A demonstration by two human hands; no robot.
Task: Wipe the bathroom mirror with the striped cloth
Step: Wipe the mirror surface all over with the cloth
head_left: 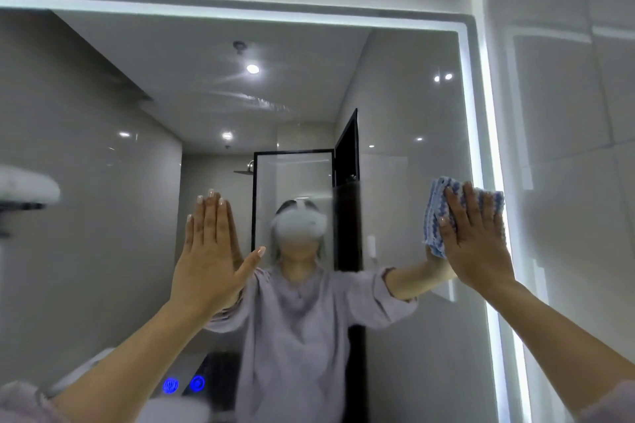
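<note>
Both forearms reach up; my right hand [476,233] presses the blue-and-white striped cloth [436,216] flat against the mirror [395,96], left hand [209,251] spread bare on the glass

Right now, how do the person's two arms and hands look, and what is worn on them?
Both forearms are bare. The left hand and right hand wear no gloves, rings or watch that I can see. The fingernails are short to medium with a pale polish. At the bottom corners, pale lilac sleeves show, pushed up toward the elbows. The mirror reflects the same loose lilac top.
</note>
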